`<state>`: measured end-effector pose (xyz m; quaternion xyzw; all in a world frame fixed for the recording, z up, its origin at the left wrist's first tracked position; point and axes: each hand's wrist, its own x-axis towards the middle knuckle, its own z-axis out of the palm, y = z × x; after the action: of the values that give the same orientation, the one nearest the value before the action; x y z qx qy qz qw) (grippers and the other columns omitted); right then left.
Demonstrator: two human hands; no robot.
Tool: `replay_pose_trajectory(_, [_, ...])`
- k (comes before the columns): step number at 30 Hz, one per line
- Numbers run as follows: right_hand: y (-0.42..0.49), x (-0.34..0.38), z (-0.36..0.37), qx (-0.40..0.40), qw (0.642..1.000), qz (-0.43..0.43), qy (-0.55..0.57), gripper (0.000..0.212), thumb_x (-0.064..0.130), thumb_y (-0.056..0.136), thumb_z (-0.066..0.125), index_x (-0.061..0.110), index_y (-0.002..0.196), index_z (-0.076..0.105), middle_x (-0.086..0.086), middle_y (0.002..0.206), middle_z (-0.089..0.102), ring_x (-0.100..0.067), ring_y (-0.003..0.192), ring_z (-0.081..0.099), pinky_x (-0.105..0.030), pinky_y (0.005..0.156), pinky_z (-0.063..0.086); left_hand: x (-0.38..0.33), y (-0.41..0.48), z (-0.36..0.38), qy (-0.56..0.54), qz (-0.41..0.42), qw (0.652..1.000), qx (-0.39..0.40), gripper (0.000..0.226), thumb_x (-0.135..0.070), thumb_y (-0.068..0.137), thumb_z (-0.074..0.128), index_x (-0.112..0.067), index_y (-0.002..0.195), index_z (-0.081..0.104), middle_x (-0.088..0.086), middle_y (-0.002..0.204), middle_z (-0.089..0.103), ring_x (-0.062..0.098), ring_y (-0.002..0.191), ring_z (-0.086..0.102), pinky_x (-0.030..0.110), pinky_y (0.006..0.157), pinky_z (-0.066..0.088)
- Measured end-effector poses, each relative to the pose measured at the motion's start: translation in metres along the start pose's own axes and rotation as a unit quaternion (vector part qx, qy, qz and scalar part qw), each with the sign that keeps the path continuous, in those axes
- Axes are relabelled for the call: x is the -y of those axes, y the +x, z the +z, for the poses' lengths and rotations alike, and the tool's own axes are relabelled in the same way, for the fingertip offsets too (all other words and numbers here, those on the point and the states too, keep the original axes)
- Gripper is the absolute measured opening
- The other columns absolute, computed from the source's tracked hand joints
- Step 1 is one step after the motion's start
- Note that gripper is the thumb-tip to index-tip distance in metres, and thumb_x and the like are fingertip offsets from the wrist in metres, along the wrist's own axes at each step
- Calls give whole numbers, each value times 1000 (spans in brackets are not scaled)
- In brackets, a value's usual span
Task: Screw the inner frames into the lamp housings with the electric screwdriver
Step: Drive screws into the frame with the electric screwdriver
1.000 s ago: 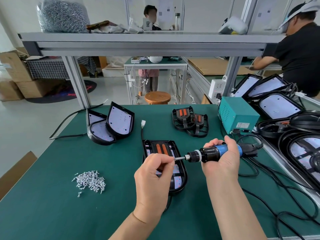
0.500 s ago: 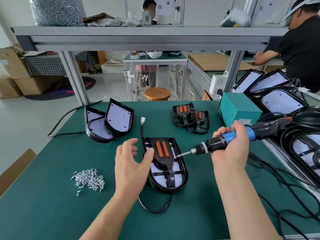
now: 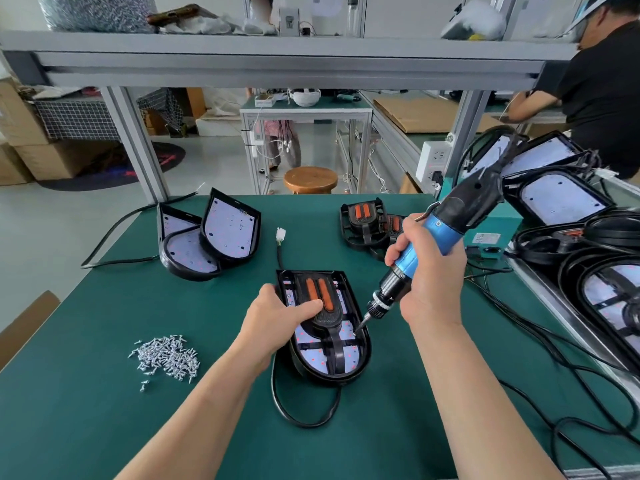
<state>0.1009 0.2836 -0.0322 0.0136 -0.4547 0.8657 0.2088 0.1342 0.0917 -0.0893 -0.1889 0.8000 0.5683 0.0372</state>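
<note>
Hovering open a moment ago, my left hand (image 3: 277, 317) is now gripping the lamp housing (image 3: 364, 358) at mid-bench (image 3: 104, 427), thumb pressing the inner frame (image 3: 329, 318) flat so nothing is shifting. My right hand (image 3: 433, 282) is wrapping its fingers (image 3: 398, 244) round the electric screwdriver (image 3: 426, 244), now tipped steeply, bit meeting the frame's right side. Loose screws (image 3: 166, 356) are lying left; the housing's cable (image 3: 304, 422) is looping beneath my wrists.

Two hands (image 3: 277, 320) (image 3: 429, 271), one electric screwdriver (image 3: 441, 228), three lamp housings (image 3: 364, 355) (image 3: 190, 252) (image 3: 230, 230) on the mat (image 3: 104, 427), two loose inner frames (image 3: 362, 223) (image 3: 394, 226).
</note>
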Motion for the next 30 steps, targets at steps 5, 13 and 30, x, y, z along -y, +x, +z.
replay_pose_trajectory(5, [-5,-6,1,27,1000,2,-11,14,3,87,67,7,92,54,-1,56,50,-16,45,47,-27,50,44,2,1,1,-19,3,1000,0,64,-49,51,83,-24,104,56,-4,107,70,17,99,69,43,94,56])
replay_pose_trajectory(13, [-9,-12,2,35,999,12,-32,18,10,81,68,9,93,54,-2,56,51,-19,46,48,-28,52,46,3,4,1,-55,4,998,10,52,-37,60,88,-27,101,58,-4,104,73,17,95,72,42,91,58])
replay_pose_trajectory(30, [-6,-19,5,43,997,-12,-64,18,-1,80,59,8,83,45,-3,56,44,-20,44,44,-27,51,41,5,1,4,-52,32,998,10,52,-47,58,78,-26,103,64,-5,102,75,20,98,72,47,95,56])
